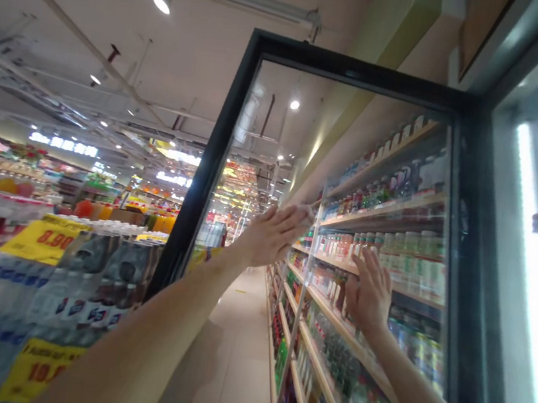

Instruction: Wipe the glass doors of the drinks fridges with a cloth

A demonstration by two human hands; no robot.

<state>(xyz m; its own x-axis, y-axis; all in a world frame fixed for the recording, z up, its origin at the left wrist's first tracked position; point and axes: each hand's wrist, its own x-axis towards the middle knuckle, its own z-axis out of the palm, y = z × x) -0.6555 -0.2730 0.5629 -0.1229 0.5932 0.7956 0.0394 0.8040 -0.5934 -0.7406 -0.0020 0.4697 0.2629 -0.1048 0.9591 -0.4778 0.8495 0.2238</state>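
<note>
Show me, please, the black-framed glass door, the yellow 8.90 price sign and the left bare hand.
Black-framed glass door (361,74): head view, on the frame's top bar.
Yellow 8.90 price sign (45,239): head view, on its printed front.
Left bare hand (270,234): head view, on its back.

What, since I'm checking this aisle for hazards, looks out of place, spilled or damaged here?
Nothing looks plainly spilled or damaged. The glass door stands open, but the left hand and right hand are raised at it, so that seems ordinary. A white blur beside the left hand is too unclear to identify.
</note>
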